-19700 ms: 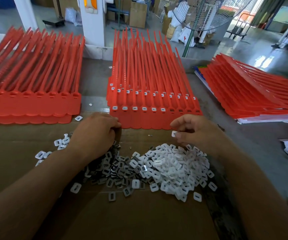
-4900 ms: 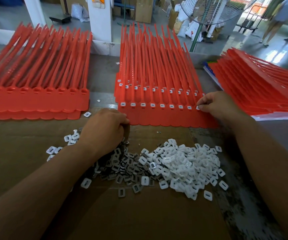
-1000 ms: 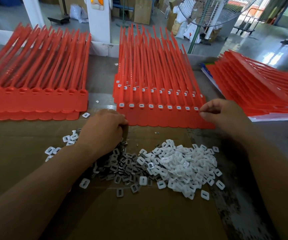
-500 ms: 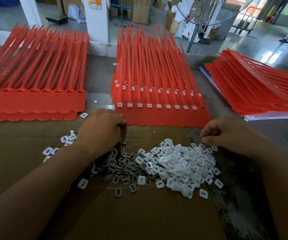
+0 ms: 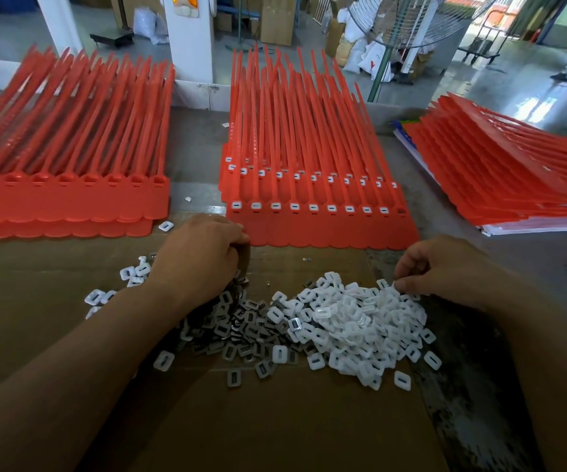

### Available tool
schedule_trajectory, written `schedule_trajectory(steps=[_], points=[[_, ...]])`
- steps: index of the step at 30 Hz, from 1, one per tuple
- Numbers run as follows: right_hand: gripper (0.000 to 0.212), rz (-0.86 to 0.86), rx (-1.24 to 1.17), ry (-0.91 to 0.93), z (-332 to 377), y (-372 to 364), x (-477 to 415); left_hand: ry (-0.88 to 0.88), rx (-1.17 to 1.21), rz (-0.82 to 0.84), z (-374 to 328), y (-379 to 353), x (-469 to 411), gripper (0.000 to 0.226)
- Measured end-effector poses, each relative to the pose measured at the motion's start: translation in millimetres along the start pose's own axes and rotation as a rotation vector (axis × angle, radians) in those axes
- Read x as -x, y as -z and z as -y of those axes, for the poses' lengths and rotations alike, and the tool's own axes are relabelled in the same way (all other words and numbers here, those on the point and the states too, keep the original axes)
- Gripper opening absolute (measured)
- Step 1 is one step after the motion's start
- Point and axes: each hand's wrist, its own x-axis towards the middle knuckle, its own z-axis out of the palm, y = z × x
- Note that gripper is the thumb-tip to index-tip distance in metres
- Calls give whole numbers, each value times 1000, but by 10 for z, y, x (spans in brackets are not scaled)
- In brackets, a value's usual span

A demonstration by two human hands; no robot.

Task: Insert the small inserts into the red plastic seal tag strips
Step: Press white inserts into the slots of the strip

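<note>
A pile of small white inserts (image 5: 357, 325) lies on brown cardboard (image 5: 275, 420), with darker metal inserts (image 5: 237, 328) mixed in on its left. Behind it stands the middle stack of red seal tag strips (image 5: 312, 229), whose front row carries white inserts in its sockets. My left hand (image 5: 196, 257) rests curled at the pile's left edge; what its fingers hold is hidden. At the upper right edge of the pile, my right hand (image 5: 445, 270) pinches a white insert.
Another stack of red strips (image 5: 67, 199) with empty sockets sits at the left. A third stack (image 5: 513, 178) lies on papers at the right. A few loose inserts (image 5: 132, 274) are scattered left of my left hand. A fan and boxes stand beyond the table.
My right hand has drawn back from the right end of the front strip row down to the white insert pile. My left hand has stayed at the pile's left edge.
</note>
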Motion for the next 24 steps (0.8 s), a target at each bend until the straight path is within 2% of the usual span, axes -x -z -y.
schedule_trajectory(steps=[13,17,21,24], points=[[16,28,33,-28,92,4,28,-3,-9,-2,-23,19,6,36],[15,26,-57,9,83,14,72,-4,-4,-5,-18,11,9,37],[13,-73,-273,33,41,49,78,-5,5,-6,-22,7,5,37],[10,-182,-289,58,2,63,38,-6,7,-6,-25,10,3,36]])
